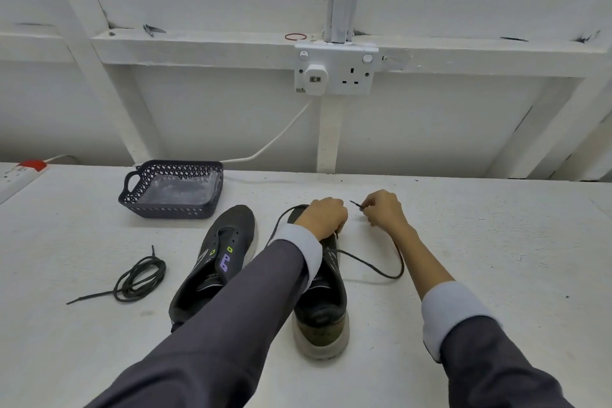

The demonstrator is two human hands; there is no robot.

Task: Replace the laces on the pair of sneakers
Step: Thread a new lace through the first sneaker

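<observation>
Now the thin dark lace (381,273) is pinched by the right hand (384,209), the black white-soled sneaker (319,305) gripped by the left hand (323,217) at its nine o'clock. Overpulled, the lace could be unthreaded.

Even, diffuse white light falls from overhead onto the table (463,242) and the wall (198,103); you see bright, evenly exposed white surfaces. Below the beam (198,50) the wall is a shade greyer. Shadows are soft and faint: a pale one lies under the heel of the right-hand sneaker (326,308), another beneath the basket (165,209). Focus holds across the middle, so the lace (374,270) reads as a crisp line. Wide-angle distortion bends the wall's beams outward toward the edges, and your sleeves (215,341) at the bottom look stretched and slightly soft. Fine detail shows mild compression smear throughout.
</observation>
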